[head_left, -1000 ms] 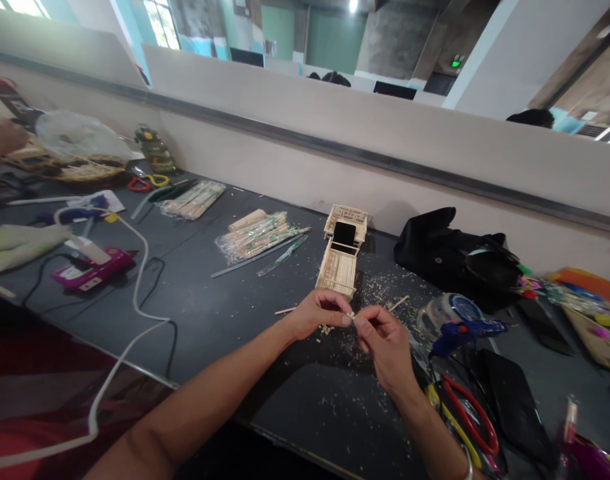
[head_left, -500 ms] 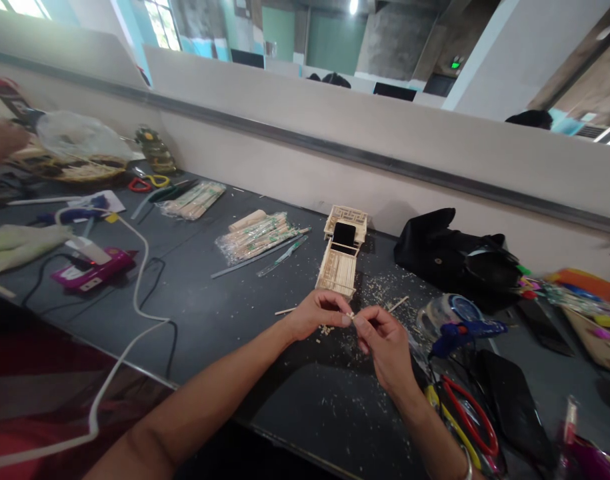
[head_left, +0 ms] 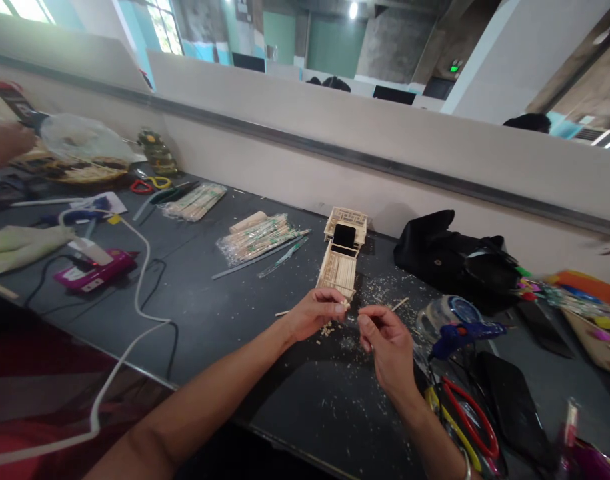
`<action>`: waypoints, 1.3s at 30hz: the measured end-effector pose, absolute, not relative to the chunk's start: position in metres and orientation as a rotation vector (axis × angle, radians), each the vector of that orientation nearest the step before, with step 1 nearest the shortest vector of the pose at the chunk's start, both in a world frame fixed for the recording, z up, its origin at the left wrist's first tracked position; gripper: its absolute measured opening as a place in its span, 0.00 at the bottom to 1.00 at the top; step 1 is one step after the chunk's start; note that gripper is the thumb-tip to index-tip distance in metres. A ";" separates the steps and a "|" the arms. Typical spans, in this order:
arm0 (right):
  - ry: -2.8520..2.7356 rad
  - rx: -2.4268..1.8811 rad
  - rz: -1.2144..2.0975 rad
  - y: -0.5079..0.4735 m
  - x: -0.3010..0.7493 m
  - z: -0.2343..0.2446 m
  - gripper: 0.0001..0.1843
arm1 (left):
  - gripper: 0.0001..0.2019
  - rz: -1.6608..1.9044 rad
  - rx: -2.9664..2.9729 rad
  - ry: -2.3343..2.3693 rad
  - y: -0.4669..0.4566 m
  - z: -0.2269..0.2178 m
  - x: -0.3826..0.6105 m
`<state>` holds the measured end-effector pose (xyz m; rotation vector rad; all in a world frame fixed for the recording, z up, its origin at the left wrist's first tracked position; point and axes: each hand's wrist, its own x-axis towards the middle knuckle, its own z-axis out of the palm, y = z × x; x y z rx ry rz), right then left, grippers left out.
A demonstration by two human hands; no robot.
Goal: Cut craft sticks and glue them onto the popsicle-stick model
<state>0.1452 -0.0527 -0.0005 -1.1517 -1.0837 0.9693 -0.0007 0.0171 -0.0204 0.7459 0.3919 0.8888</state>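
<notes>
My left hand (head_left: 315, 313) is pinched on a tiny wooden piece (head_left: 343, 305), held just in front of the small stick-built model (head_left: 341, 259) on the dark table (head_left: 225, 313). A short gap to the right, my right hand (head_left: 387, 343) has its fingers curled together; whether anything is in them I cannot make out. Wood chips and short sticks lie scattered around both hands.
Packs of wooden sticks (head_left: 257, 237) lie left of the model. A black bag (head_left: 452, 257), a blue glue gun (head_left: 465, 331) and red-yellow pliers (head_left: 467, 420) sit at the right. A pink glue gun (head_left: 92, 273) with a white cable (head_left: 135, 293) is left. Another person's hand (head_left: 5, 143) shows far left.
My hands were pinched together on the tiny piece; now they have parted, the left hand keeping it and moving toward the model.
</notes>
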 end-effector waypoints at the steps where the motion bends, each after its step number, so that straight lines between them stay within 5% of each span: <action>1: -1.095 -1.156 0.955 -0.053 0.145 -0.001 0.14 | 0.15 0.893 0.741 0.380 0.017 -0.021 0.000; 29: -1.704 -1.355 0.471 -0.040 0.139 -0.029 0.11 | 0.12 1.077 0.669 0.239 0.023 -0.008 -0.006; 39: -1.444 -1.389 0.186 -0.061 0.141 0.005 0.12 | 0.15 0.929 0.802 0.401 0.016 -0.013 -0.002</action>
